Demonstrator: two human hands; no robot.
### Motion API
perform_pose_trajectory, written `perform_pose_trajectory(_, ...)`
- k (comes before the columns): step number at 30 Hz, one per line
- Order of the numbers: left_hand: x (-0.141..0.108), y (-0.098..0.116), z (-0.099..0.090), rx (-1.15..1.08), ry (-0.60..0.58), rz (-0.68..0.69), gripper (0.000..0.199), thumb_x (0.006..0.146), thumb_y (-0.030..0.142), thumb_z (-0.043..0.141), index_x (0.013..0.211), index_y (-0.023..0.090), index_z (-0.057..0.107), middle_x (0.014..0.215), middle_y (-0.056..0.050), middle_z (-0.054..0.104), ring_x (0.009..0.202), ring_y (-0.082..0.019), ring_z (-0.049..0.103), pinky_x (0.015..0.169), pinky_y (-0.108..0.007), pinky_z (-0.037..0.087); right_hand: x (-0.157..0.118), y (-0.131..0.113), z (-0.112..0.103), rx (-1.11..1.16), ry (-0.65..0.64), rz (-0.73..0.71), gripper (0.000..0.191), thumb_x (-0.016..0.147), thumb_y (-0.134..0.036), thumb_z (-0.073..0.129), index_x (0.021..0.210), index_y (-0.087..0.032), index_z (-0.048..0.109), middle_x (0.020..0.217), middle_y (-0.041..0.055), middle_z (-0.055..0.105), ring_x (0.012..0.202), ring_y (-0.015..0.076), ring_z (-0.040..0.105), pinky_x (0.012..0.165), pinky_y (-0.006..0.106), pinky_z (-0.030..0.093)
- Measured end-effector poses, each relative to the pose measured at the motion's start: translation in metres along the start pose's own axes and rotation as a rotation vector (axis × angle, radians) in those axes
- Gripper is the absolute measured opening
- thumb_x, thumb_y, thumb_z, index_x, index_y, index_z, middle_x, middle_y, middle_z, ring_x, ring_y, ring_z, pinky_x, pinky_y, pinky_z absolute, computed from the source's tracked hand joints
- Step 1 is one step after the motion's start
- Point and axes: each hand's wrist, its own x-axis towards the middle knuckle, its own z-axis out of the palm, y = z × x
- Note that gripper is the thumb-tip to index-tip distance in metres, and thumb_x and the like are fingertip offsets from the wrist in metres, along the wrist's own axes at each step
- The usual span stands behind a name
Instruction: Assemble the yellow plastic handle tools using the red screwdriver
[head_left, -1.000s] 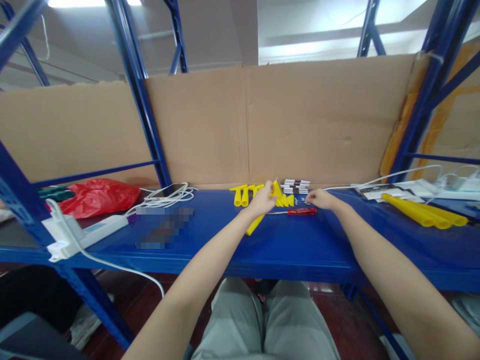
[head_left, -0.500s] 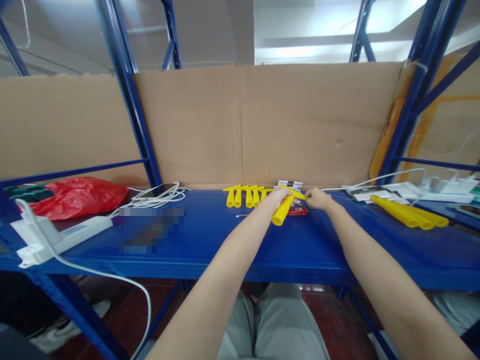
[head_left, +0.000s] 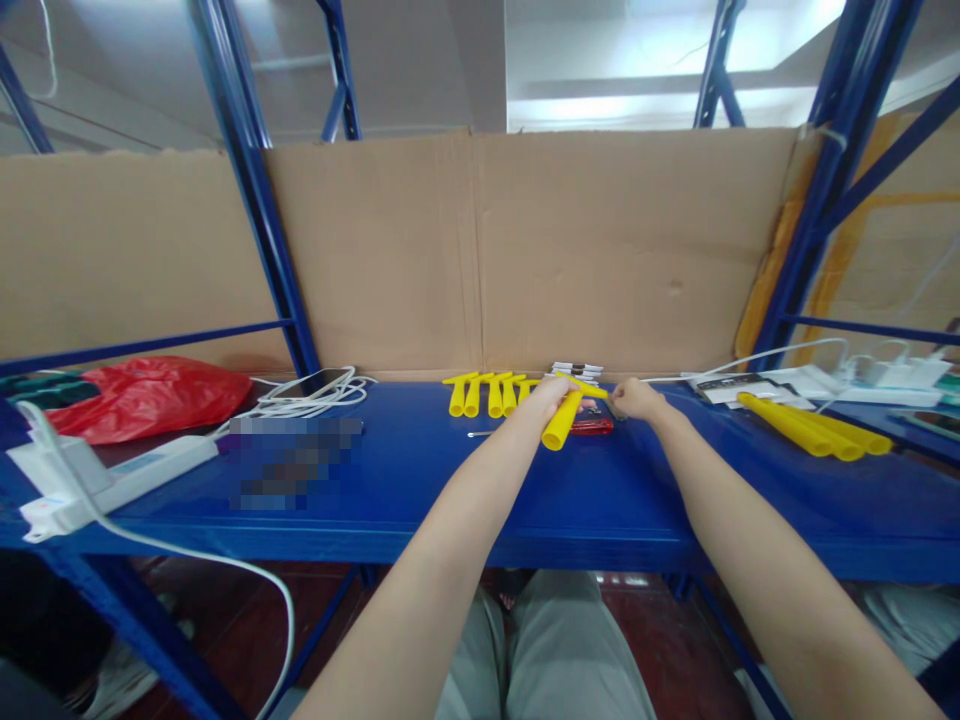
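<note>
My left hand [head_left: 555, 390] is closed around a yellow T-shaped handle [head_left: 561, 422], whose wide round end tilts down towards me. At the right tip of its crossbar, my right hand [head_left: 636, 398] has its fingers pinched together. What those fingers hold is too small to make out. On the blue shelf [head_left: 420, 480], to the left of my hands, several similar yellow T-shaped pieces [head_left: 495, 396] stand in a row. Partly hidden under the held handle lies a red object [head_left: 592, 427]. A thin screwdriver-like rod [head_left: 480, 434] rests by my left forearm.
Three yellow cone-shaped tubes [head_left: 817, 430] lie at the right beside papers [head_left: 742, 388]. Small black-and-white packets [head_left: 577, 370] sit behind my hands. Leftward are a white power strip [head_left: 161, 465], coiled white cable [head_left: 322, 395] and a red bag [head_left: 169, 395]. A cardboard panel [head_left: 375, 260] closes the back.
The view has shifted slightly. My right hand has moved a little apart from the crossbar's tip, while my left hand keeps the handle in nearly the same pose.
</note>
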Motion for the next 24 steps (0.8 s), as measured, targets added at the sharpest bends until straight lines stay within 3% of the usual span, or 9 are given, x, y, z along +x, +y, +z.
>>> perform_pose_trajectory(4,-0.006,0.004,-0.022,0.224,0.133,0.243,0.03,0.083,0.004,0.043,0.11,0.009,0.052,0.09,-0.01,0.067,0.059,-0.012,0.063,0.057,-0.024,0.053,0.002,-0.002,0.003,0.076,-0.035,-0.101,0.021,0.071,-0.019,0.054,0.076,-0.016,0.074,0.075,0.0069,0.072,0.079,0.0203,0.066,0.071,0.025,0.048)
perform_pose_trajectory(9,-0.025,0.007,-0.063,0.89,0.368,0.604,0.031,0.08,0.003,0.052,0.107,0.018,0.054,0.114,-0.011,0.064,0.104,-0.022,0.063,0.086,-0.034,0.05,0.005,-0.007,0.006,0.153,-0.08,-0.181,0.024,0.07,-0.013,0.054,0.08,-0.018,0.076,0.088,0.0055,0.074,0.085,0.0203,0.066,0.079,0.026,0.05)
perform_pose_trajectory(12,-0.043,0.005,-0.082,1.119,0.419,0.684,0.032,0.083,0.009,0.053,0.112,0.023,0.056,0.117,-0.009,0.064,0.113,-0.025,0.058,0.094,-0.04,0.046,0.007,-0.009,0.01,0.125,-0.112,-0.16,0.025,0.072,-0.016,0.054,0.082,-0.02,0.076,0.098,0.0053,0.073,0.098,0.0235,0.064,0.088,0.031,0.048)
perform_pose_trajectory(18,-0.068,-0.009,-0.088,1.172,0.431,0.747,0.04,0.083,0.007,0.052,0.118,0.026,0.059,0.121,-0.004,0.064,0.117,-0.021,0.056,0.099,-0.038,0.043,0.001,-0.015,0.009,-0.035,-0.14,-0.063,0.034,0.075,-0.018,0.05,0.095,-0.032,0.074,0.125,-0.0005,0.062,0.123,0.0314,0.048,0.1,0.055,0.037)
perform_pose_trajectory(24,-0.069,-0.017,-0.079,1.146,0.351,0.83,0.044,0.084,0.006,0.051,0.123,0.024,0.059,0.127,-0.004,0.061,0.12,-0.02,0.054,0.103,-0.036,0.041,-0.006,-0.021,0.004,-0.061,-0.163,-0.061,0.034,0.08,-0.027,0.047,0.101,-0.028,0.073,0.13,0.0047,0.059,0.126,0.0361,0.043,0.099,0.062,0.034)
